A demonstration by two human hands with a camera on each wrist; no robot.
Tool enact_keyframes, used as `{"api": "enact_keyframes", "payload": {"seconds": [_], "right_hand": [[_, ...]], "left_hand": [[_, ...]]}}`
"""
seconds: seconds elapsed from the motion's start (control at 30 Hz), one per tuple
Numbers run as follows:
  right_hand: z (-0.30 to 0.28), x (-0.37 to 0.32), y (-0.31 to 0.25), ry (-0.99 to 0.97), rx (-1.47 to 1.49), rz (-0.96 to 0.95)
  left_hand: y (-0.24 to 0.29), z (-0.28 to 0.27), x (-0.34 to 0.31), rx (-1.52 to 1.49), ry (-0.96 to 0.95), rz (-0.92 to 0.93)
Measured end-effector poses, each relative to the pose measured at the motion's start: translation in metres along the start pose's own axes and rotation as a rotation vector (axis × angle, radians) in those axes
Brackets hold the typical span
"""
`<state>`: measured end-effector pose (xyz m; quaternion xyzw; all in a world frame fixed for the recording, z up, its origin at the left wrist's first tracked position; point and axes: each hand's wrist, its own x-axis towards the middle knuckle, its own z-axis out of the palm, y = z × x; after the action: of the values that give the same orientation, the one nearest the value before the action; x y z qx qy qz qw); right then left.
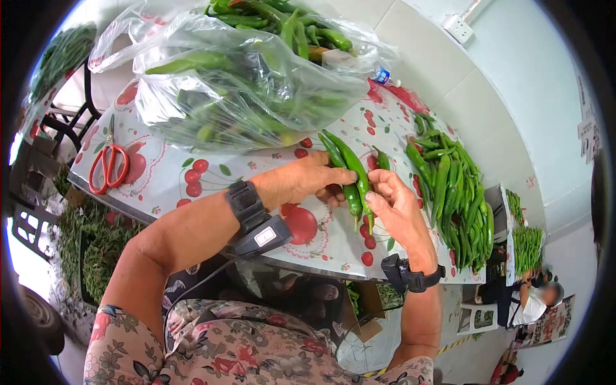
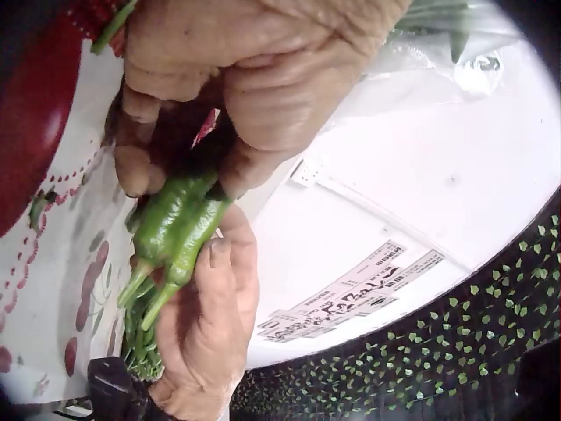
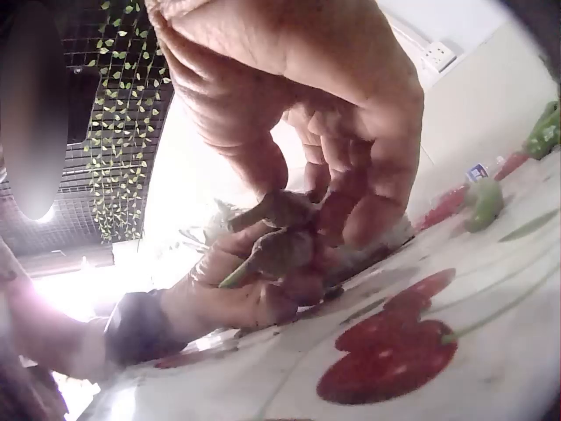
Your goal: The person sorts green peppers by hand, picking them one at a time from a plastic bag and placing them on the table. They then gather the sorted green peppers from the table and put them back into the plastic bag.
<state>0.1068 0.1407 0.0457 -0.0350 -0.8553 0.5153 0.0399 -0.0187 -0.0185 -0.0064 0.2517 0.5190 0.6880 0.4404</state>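
Observation:
Two long green peppers (image 1: 351, 168) lie side by side between the hands, above the cherry-print tablecloth. The left hand (image 1: 309, 179) grips them around the middle, thumb across the top. Bent fingers and the thumb of the right hand (image 1: 399, 208) pinch them near their stem ends. In the left wrist view, the stems of the peppers (image 2: 171, 224) point down past the right hand (image 2: 210, 324), below the left hand (image 2: 237, 79). The right wrist view has the right hand (image 3: 307, 114) around the blurred stem ends (image 3: 285, 250), with the left hand (image 3: 237, 289) behind.
A clear plastic bag (image 1: 244, 90) full of peppers stands at the back. Red-handled scissors (image 1: 109, 168) lie at the left. A pile of green peppers (image 1: 459, 199) covers the table's right part, and a single small pepper (image 1: 382, 158) lies just beyond the right hand.

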Motion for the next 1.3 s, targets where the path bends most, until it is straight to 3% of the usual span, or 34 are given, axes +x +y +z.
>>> {"api": "enact_keyframes", "payload": {"seconds": [0.23, 0.43, 0.53, 0.87, 1.0, 1.3], "right_hand": [[0.005, -0.01, -0.011, -0.102, 0.085, 0.045], [0.004, -0.01, -0.012, 0.013, 0.204, 0.014], [0.008, -0.009, -0.003, 0.024, 0.175, -0.083], [0.001, -0.015, -0.012, -0.039, 0.151, -0.028], [-0.014, -0.02, -0.008, -0.02, 0.121, -0.069], [-0.019, -0.023, -0.001, -0.042, 0.093, 0.04]], "left_hand": [[0.004, 0.0, -0.002, -0.004, -0.051, 0.008], [0.003, -0.001, -0.001, -0.107, -0.043, 0.054], [0.002, -0.002, -0.001, -0.11, -0.053, 0.067], [0.003, -0.001, 0.0, -0.126, -0.066, -0.005], [0.002, -0.001, -0.001, -0.198, -0.12, 0.051], [0.006, -0.001, -0.004, -0.239, -0.149, 0.095]]}}
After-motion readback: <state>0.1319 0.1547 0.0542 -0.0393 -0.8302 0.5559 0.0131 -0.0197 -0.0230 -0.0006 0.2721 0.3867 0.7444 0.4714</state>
